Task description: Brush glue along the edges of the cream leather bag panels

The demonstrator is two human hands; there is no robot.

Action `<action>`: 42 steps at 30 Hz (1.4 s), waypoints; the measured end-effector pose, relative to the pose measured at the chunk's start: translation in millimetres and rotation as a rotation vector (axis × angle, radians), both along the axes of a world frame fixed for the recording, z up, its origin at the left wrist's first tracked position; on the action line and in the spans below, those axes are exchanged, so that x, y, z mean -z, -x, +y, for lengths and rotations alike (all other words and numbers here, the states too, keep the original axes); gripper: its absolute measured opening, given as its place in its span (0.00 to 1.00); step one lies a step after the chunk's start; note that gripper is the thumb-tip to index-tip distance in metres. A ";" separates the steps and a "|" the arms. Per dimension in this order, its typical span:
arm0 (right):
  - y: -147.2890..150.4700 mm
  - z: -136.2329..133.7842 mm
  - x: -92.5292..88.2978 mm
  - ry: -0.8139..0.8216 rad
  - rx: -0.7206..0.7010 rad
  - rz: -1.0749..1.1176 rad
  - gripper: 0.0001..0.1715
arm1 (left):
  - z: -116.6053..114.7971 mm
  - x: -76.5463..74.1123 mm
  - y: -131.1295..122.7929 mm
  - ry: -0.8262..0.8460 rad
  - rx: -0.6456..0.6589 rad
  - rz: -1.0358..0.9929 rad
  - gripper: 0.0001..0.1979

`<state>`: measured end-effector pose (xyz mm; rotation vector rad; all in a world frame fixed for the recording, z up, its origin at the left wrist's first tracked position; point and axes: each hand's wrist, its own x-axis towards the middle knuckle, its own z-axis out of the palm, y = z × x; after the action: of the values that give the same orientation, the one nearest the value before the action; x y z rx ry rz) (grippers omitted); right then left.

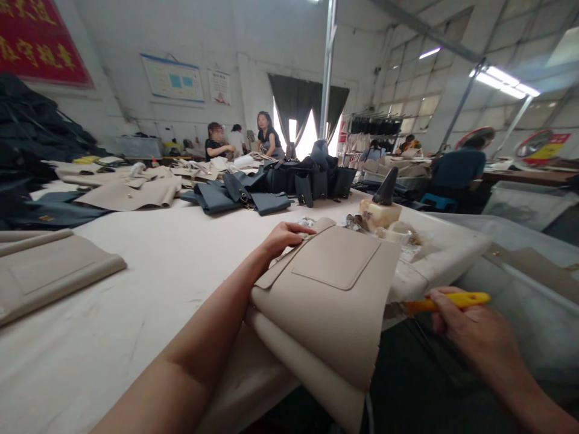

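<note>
A folded beige leather bag piece (pixel 335 307) with a stitched pocket patch hangs over the near edge of the table. My left hand (pixel 286 237) is closed on its far upper-left edge, fingers bent over the leather. To its right, my right hand (pixel 468 322) grips the yellow handle of a flat brush (pixel 434 303). The head of the brush is at the right edge of the leather, and its tip is partly hidden there. Behind the piece stands a stained, pale glue pot (pixel 379 214) with a dark cone on top.
Another beige panel (pixel 58 271) lies on the white table (pixel 158 259) at left. Dark blue bag parts (pixel 244 193) and beige pieces (pixel 131 193) are piled farther back. A translucent plastic bin (pixel 534 283) stands at right. Several people sit in the background.
</note>
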<state>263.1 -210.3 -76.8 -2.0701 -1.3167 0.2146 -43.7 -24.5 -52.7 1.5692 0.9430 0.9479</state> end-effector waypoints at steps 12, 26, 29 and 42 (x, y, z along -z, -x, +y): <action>-20.8 49.1 3.0 -0.192 0.089 0.029 0.31 | -4.5 -1.9 -1.4 0.008 -0.013 -0.002 0.32; 7.6 -34.8 18.9 0.097 -0.047 0.076 0.40 | -2.5 0.2 -0.6 0.002 0.004 -0.006 0.33; 11.9 -39.0 20.3 0.034 -0.008 0.084 0.39 | -0.4 1.8 -0.1 -0.010 0.015 0.008 0.32; 9.7 -51.8 7.0 -0.038 0.108 0.177 0.37 | 7.1 -19.5 5.7 -0.011 0.017 0.032 0.27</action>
<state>253.4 -262.1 -83.7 -2.0329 -1.0918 0.3153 -49.4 -17.4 -33.2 1.6039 0.9471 0.9199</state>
